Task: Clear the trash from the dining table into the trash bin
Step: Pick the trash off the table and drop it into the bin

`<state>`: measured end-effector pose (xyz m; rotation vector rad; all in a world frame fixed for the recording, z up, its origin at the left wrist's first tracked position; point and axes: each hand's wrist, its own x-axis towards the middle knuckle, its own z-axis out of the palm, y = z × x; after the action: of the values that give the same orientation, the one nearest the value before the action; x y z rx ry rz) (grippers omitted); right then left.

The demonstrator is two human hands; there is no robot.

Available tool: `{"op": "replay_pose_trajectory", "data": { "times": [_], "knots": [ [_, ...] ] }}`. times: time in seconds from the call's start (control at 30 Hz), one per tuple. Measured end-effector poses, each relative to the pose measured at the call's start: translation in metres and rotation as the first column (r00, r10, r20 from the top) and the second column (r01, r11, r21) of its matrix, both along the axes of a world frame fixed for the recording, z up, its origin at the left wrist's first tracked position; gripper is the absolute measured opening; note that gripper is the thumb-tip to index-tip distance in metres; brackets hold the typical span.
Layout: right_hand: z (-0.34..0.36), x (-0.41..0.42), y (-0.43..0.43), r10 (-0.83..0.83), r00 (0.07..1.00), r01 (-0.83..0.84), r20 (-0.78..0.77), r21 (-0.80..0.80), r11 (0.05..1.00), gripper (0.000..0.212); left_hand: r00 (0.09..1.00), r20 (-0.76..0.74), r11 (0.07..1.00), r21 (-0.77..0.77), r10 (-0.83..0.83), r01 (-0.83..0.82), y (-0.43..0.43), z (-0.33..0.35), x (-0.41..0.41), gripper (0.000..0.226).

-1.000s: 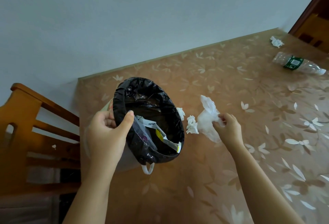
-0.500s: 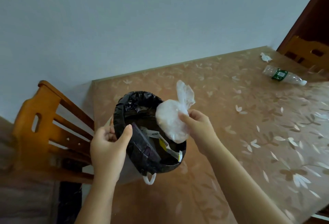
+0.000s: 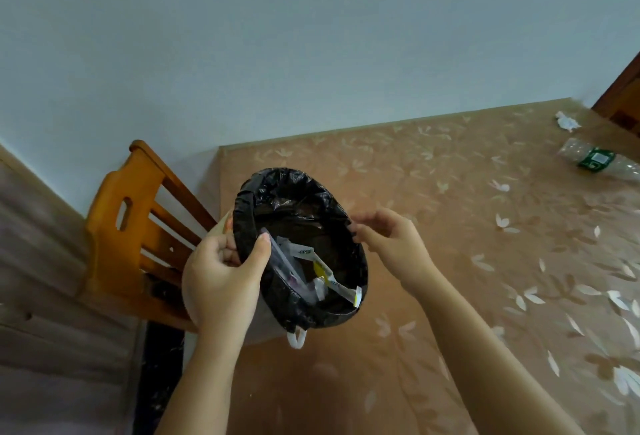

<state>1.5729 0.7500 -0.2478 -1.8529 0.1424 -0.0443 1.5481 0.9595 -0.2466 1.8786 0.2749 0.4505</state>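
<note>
Your left hand (image 3: 221,282) grips the bin (image 3: 301,251) by its rim, thumb inside the black liner (image 3: 277,185), holding it tilted above the tabletop (image 3: 433,261) edge; it looks light, so that pinch should do. Your right hand (image 3: 391,237) hovers at the far rim, fingers loosely spread, holding nothing. Wrappers (image 3: 329,279) lie inside the bin. Far right, the bottle (image 3: 595,161) lies on its side: light, stiff, likely to roll, so take it round the middle. Beyond it, the tissue (image 3: 566,121) is soft; pinch it anywhere. Nothing blocks the reach. The chair (image 3: 138,220) stands left.
</note>
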Motion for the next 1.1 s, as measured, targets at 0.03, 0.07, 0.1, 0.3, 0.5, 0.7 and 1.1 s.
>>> {"op": "replay_pose_trajectory", "data": {
  "times": [0.03,0.07,0.1,0.3,0.5,0.7,1.1],
  "knots": [
    [-0.010,0.003,-0.012,-0.066,0.998,0.067,0.015,-0.059,0.996,0.011,1.000,0.006,1.000,0.016,0.002,-0.002,-0.002,0.000,0.003,0.033],
    [-0.020,0.006,-0.024,-0.121,0.993,0.122,0.013,-0.119,0.985,0.012,1.000,0.010,1.000,0.027,0.002,-0.002,-0.004,0.000,0.007,0.035],
    [-0.032,0.010,-0.037,-0.171,0.985,0.169,0.000,-0.163,0.972,0.013,1.000,0.013,0.999,0.038,0.002,-0.003,-0.007,-0.001,0.011,0.036],
    [-0.108,0.043,-0.105,-0.334,0.935,0.271,-0.117,-0.369,0.889,0.028,1.000,0.025,0.994,0.111,0.013,-0.016,-0.023,0.001,0.043,0.034],
    [-0.164,0.075,-0.118,-0.410,0.864,0.266,-0.293,-0.427,0.864,0.044,0.999,0.018,0.986,0.166,0.028,-0.030,-0.034,-0.003,0.069,0.035],
    [-0.195,0.084,-0.111,-0.429,0.840,0.265,-0.333,-0.438,0.859,0.028,1.000,0.009,0.992,0.127,0.013,-0.014,-0.039,-0.007,0.078,0.035],
    [-0.157,0.038,-0.067,-0.508,0.855,0.466,-0.105,-0.273,0.841,0.007,0.998,0.019,0.998,0.006,-0.062,0.062,0.000,-0.020,0.058,0.030]
  ]
}}
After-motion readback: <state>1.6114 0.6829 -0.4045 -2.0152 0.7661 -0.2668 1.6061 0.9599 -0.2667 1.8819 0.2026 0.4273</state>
